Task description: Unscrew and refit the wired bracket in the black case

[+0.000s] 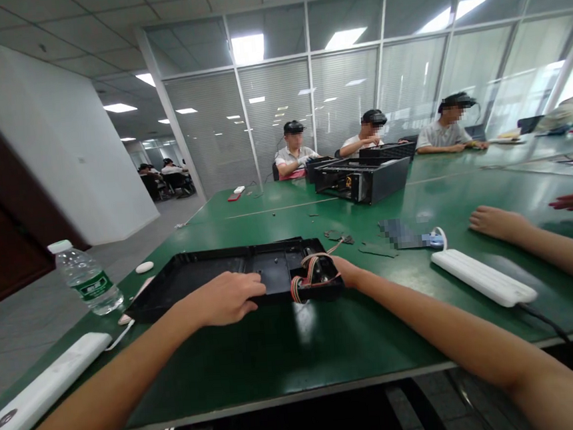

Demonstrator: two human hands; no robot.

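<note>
A long, shallow black case panel (215, 265) with raised edges lies in front of me, its open inner side up. At its right end is a bundle of striped multicoloured wires (314, 269). My left hand (231, 297) grips the near edge of the panel, fingers bent over the rim and thumb in front. My right hand (344, 272) is against the panel's right end, beside the wires. Its fingers are hidden behind the panel and wires.
A water bottle (90, 279) and a white power strip (46, 390) stand left; another power strip (482, 277) lies right, near another person's hand (492, 220). Loose cables (338, 237) lie behind the panel. Farther back are black computer cases (363, 178) and several seated people.
</note>
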